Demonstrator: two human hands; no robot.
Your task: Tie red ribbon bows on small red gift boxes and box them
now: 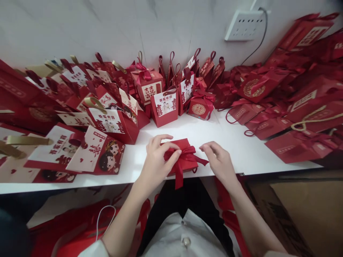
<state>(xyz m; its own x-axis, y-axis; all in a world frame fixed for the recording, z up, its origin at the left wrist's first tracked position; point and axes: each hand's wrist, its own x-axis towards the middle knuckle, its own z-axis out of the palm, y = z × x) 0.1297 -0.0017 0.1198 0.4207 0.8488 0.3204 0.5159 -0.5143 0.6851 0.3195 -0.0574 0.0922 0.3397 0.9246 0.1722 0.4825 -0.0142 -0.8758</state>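
Observation:
A small red gift box [184, 142] lies on the white table near its front edge, tied with a red ribbon bow [187, 153]. One ribbon tail hangs over the table edge, and another points right. My left hand [159, 157] is at the box's left side, thumb and forefinger closed on the bow's left loop. Just right of the box is my right hand [219, 162], its fingers loosely bent and a gap between thumb and forefinger. Nothing shows in it; the right ribbon tail ends close beside it.
Upright red and white gift bags [107, 123] crowd the white table [230, 157] on the left and back. Red ribboned boxes [294, 142] are piled on the right. A power strip [245, 25] with a cable is on the wall. A cardboard box [308, 203] stands below, right.

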